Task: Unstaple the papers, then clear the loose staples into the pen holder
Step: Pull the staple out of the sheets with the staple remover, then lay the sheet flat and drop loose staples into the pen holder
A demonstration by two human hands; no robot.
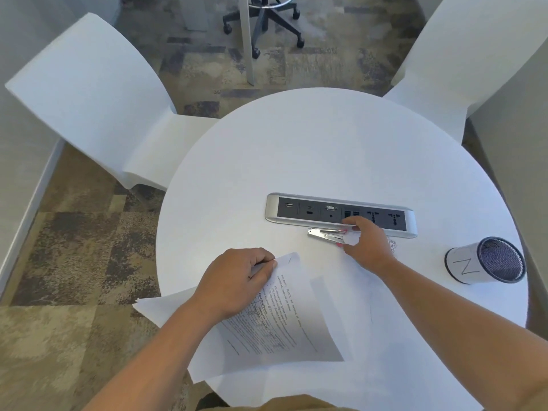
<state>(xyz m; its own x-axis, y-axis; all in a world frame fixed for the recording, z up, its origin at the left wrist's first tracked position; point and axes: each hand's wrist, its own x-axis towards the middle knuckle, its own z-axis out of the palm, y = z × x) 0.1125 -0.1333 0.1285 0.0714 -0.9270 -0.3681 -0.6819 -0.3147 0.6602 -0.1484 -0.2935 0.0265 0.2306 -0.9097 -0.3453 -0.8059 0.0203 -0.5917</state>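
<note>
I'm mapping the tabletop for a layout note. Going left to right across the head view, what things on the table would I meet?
left hand pinching the papers → stapler → right hand reaching for the stapler → pen holder lying on its side.

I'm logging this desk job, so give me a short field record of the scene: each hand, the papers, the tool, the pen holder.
left hand: pinching the top corner of the papers, grip closed on them
right hand: on the silver staple remover, fingers around its near end
papers: printed stack lying over the near edge of the round white table
pen holder: mesh cup tipped on its side at right, marked N
power strip: set into the table, behind the tool
</note>
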